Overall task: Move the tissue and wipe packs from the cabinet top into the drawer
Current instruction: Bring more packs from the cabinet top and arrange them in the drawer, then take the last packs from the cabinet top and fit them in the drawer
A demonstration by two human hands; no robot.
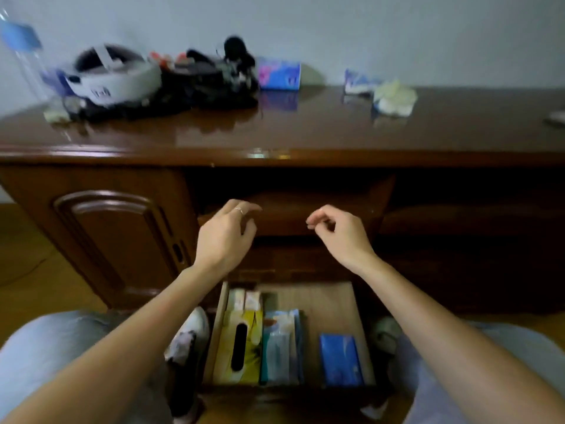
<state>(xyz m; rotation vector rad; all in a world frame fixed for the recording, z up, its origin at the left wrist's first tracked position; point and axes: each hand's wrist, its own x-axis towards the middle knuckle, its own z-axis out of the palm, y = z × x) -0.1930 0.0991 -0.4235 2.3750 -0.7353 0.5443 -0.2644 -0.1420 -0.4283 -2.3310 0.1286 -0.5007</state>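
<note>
The wooden drawer (333,298) is pulled out below me. It holds a yellow tissue box (241,347), a pale blue wipe pack (282,347) and a dark blue tissue pack (341,359). On the dark brown cabinet top (305,130) stand a blue and pink tissue pack (278,75), a small blue and white pack (357,81) and a crumpled pale pack (394,97). My left hand (226,237) and my right hand (339,234) hover empty above the drawer, in front of the cabinet, fingers loosely curled and apart.
At the left of the top lie a white headset (116,78), a black tangle of straps (208,84) and a clear bottle (23,53). A carved cabinet door (116,240) is left of the drawer. A white shoe (191,335) sits between my knees and the drawer.
</note>
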